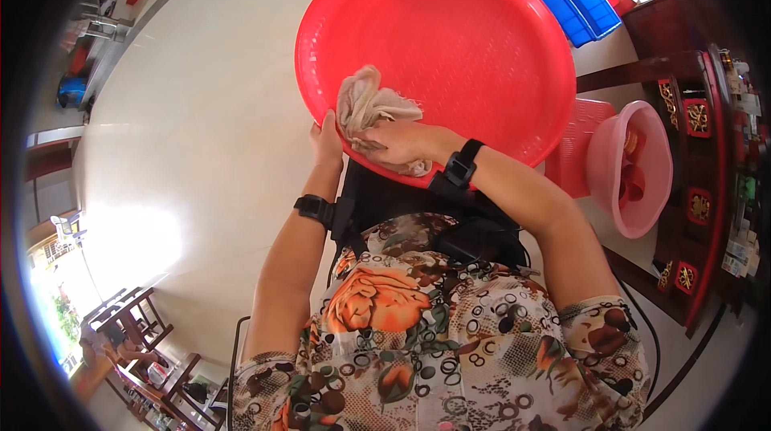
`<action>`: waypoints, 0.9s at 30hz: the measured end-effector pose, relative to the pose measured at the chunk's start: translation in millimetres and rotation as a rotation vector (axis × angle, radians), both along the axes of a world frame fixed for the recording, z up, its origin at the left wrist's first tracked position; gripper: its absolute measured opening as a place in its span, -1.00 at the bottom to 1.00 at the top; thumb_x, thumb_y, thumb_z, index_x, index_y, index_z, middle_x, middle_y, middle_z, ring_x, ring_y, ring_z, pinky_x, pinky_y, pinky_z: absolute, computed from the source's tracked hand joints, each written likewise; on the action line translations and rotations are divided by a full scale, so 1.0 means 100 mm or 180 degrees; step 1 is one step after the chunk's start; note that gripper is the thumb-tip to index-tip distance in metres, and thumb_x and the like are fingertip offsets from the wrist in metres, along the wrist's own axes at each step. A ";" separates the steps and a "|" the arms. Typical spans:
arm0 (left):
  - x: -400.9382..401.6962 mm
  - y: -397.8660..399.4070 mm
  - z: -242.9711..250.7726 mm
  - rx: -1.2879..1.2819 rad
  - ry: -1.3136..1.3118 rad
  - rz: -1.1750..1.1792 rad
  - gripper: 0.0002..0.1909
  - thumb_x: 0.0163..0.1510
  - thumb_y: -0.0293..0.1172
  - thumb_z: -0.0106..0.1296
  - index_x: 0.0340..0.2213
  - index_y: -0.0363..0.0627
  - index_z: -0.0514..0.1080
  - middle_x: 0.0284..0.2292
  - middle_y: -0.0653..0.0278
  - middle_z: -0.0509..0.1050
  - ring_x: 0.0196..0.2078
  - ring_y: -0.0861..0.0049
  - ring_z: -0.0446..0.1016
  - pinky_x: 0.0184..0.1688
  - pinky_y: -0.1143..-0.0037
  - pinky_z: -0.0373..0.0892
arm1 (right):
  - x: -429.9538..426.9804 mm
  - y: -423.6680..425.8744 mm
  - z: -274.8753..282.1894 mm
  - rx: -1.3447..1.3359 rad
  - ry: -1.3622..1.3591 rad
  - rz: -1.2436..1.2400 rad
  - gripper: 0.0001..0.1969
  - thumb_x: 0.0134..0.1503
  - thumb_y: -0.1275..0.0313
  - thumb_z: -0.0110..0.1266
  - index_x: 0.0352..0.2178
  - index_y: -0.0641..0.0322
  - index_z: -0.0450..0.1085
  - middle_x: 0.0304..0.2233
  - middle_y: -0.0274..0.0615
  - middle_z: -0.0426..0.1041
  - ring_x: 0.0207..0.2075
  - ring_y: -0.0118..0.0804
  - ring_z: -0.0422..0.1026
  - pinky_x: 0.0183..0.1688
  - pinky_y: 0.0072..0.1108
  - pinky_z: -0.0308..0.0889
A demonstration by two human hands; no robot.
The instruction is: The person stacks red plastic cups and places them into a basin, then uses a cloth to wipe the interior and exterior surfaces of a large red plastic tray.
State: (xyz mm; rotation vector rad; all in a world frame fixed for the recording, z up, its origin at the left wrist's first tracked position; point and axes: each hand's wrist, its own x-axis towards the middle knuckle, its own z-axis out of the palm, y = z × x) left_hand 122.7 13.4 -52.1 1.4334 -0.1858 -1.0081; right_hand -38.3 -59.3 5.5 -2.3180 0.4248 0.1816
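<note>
A large round red plastic tray (pixel 458 58) lies in front of me, its near rim above my lap. My left hand (pixel 328 141) grips its left rim, with the thumb over the edge. My right hand (pixel 400 141) holds a crumpled beige cloth (pixel 367 103) against the tray's lower left part, close to my left hand. Folds of the cloth hide some of the right fingers.
Right of the tray, a pink plastic basin (pixel 653 178) with red items inside stands by a red plastic stool (pixel 566 154). A blue plastic crate (pixel 572 0) is at the upper right. Dark wooden furniture (pixel 656 70) lines the right side; wooden chairs (pixel 141 316) stand lower left.
</note>
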 end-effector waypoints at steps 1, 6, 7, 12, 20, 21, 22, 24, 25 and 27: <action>0.00 0.02 0.01 0.0091 -0.0346 -0.0138 -0.63 0.10 -0.32 -0.09 -0.14 -0.37 0.33 -0.23 0.17 0.44 -0.20 0.46 0.42 -0.15 0.49 0.33 | -0.04 -0.02 0.16 -0.0005 0.0005 0.0010 -0.60 0.08 0.23 -0.08 -0.10 0.22 0.29 -0.36 0.09 0.40 -0.26 0.01 0.39 -0.24 -0.32 0.27; 0.05 0.11 -0.10 0.0134 -0.0704 -0.0417 -0.62 0.10 -0.31 -0.09 -0.14 -0.38 0.34 -0.25 0.18 0.45 -0.21 0.48 0.41 -0.16 0.50 0.32 | -0.92 -0.06 0.21 0.0479 0.0787 0.0381 -0.73 0.05 0.27 -0.09 -0.36 0.29 0.36 -0.42 0.10 0.42 -0.38 0.05 0.40 -0.32 -0.30 0.28; 0.06 0.12 -0.10 0.0192 -0.0738 -0.0498 -0.63 0.10 -0.31 -0.09 -0.15 -0.38 0.35 -0.25 0.18 0.45 -0.21 0.49 0.40 -0.17 0.51 0.31 | -1.21 -0.09 0.17 0.0558 0.0736 0.0346 -0.74 0.04 0.28 -0.08 -0.37 0.27 0.38 -0.41 0.08 0.42 -0.36 0.04 0.40 -0.30 -0.30 0.29; -0.07 0.08 0.05 0.0172 -0.0781 -0.0598 -0.65 0.09 -0.32 -0.08 -0.16 -0.36 0.35 -0.27 0.21 0.45 -0.23 0.54 0.40 -0.18 0.53 0.31 | -2.18 -0.33 0.35 -0.0463 0.1291 -0.0275 -0.73 -0.04 0.26 -0.01 -0.34 0.14 0.46 -0.36 -0.05 0.45 -0.26 -0.02 0.39 -0.20 -0.30 0.29; -0.11 0.00 -0.07 0.0049 -0.0667 -0.0081 -0.68 0.07 -0.31 -0.10 -0.26 -0.35 0.38 -0.42 0.28 0.45 -0.39 0.61 0.38 -0.32 0.54 0.31 | -1.38 -0.20 0.13 0.0547 0.1151 -0.0147 -0.72 -0.08 0.22 0.08 -0.49 0.27 0.38 -0.51 0.04 0.39 -0.37 -0.01 0.37 -0.37 -0.35 0.25; -0.09 0.01 -0.09 0.0047 -0.0692 -0.0072 -0.68 0.07 -0.31 -0.10 -0.26 -0.35 0.38 -0.42 0.28 0.45 -0.39 0.61 0.38 -0.32 0.54 0.31 | -1.09 -0.10 0.13 0.0760 0.1170 -0.0183 -0.69 -0.06 0.20 0.09 -0.46 0.28 0.38 -0.49 0.04 0.39 -0.37 -0.02 0.38 -0.36 -0.37 0.25; -0.07 0.01 -0.11 0.0118 -0.0672 -0.0094 -0.68 0.07 -0.30 -0.11 -0.26 -0.35 0.38 -0.43 0.28 0.45 -0.40 0.60 0.38 -0.33 0.54 0.31 | -0.86 -0.06 0.10 0.0881 0.0873 -0.0210 -0.67 -0.05 0.20 0.09 -0.38 0.27 0.37 -0.43 0.06 0.40 -0.35 -0.03 0.38 -0.33 -0.38 0.25; -0.03 0.03 -0.12 0.0210 -0.0690 -0.0112 -0.67 0.07 -0.29 -0.11 -0.27 -0.36 0.39 -0.43 0.27 0.45 -0.40 0.60 0.39 -0.33 0.54 0.31 | -0.44 0.03 0.12 0.1007 0.0173 -0.0425 -0.58 -0.04 0.19 0.09 -0.22 0.27 0.31 -0.34 0.09 0.40 -0.32 -0.03 0.39 -0.28 -0.39 0.26; -0.04 0.03 -0.11 0.0222 -0.0627 -0.0108 -0.68 0.06 -0.29 -0.11 -0.29 -0.35 0.39 -0.44 0.27 0.45 -0.41 0.59 0.39 -0.35 0.53 0.31 | -0.28 0.08 0.19 0.1002 -0.0215 -0.0621 -0.52 -0.04 0.19 0.10 -0.14 0.27 0.27 -0.30 0.10 0.40 -0.30 -0.02 0.39 -0.25 -0.40 0.27; -0.04 0.03 -0.07 0.0231 -0.0562 -0.0114 -0.68 0.06 -0.29 -0.10 -0.30 -0.35 0.40 -0.44 0.27 0.45 -0.41 0.59 0.39 -0.36 0.52 0.31 | -0.10 0.16 0.13 0.0684 -0.0446 -0.0633 -0.49 -0.07 0.15 0.10 -0.14 0.24 0.27 -0.34 0.06 0.41 -0.33 -0.06 0.41 -0.28 -0.40 0.28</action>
